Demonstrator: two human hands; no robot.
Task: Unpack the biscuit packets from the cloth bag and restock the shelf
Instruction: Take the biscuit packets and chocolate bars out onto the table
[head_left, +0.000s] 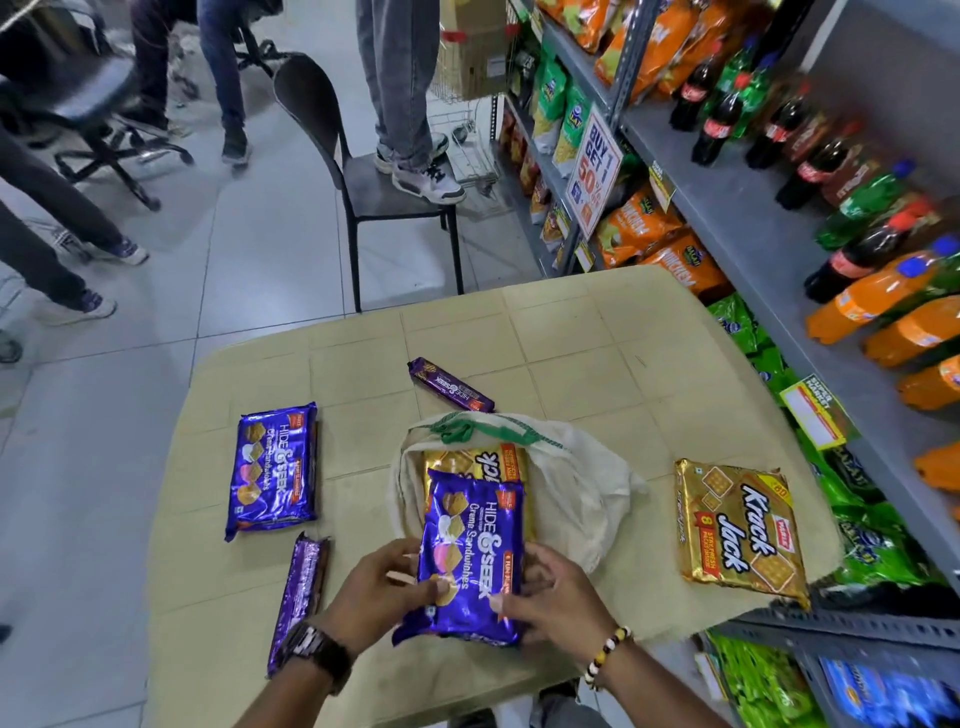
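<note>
A white cloth bag (587, 499) with green handles lies open on the beige table (571, 338). Both my hands hold a purple Hide & Seek packet (475, 545) over the bag's mouth: my left hand (382, 584) grips its left edge, my right hand (550, 597) its right edge. Under it a gold Krack Jack packet (467, 462) shows inside the bag. On the table lie another large purple packet (275, 475), a slim purple roll (451, 385) beyond the bag, a second slim roll (298, 597) by my left wrist, and a gold Krack Jack packet (737, 530) at the right.
A grey shelf unit (753, 234) along the right holds soft-drink bottles (779, 124) and snack bags. A black chair (358, 176) stands beyond the table with a person's feet on its seat. Other people's legs and an office chair (98, 104) are at the far left.
</note>
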